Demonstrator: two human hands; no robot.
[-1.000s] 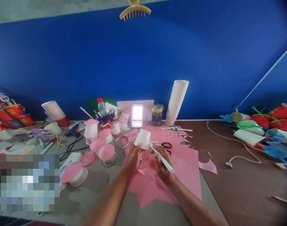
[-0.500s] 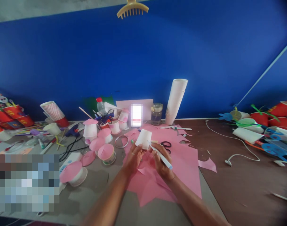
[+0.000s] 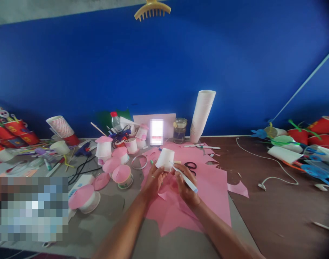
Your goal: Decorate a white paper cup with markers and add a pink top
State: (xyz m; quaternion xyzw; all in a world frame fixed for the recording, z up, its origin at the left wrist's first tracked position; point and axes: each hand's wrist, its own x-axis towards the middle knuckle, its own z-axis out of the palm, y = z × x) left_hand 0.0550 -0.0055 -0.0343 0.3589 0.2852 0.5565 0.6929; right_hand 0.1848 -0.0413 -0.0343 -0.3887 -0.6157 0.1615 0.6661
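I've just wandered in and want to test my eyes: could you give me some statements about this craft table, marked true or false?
1. The left hand holds a white cup. True.
2. The right hand holds scissors. False: it holds a white pen.
3. In the picture, the tall cup stack stands right of the glass jar. True.
4. The wall behind the table is red. False: it is blue.
5. Pink paper lies beneath the hands. True.

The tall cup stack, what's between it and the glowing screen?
In the head view, a glass jar stands between cup stack and glowing screen; some pale card shows too.
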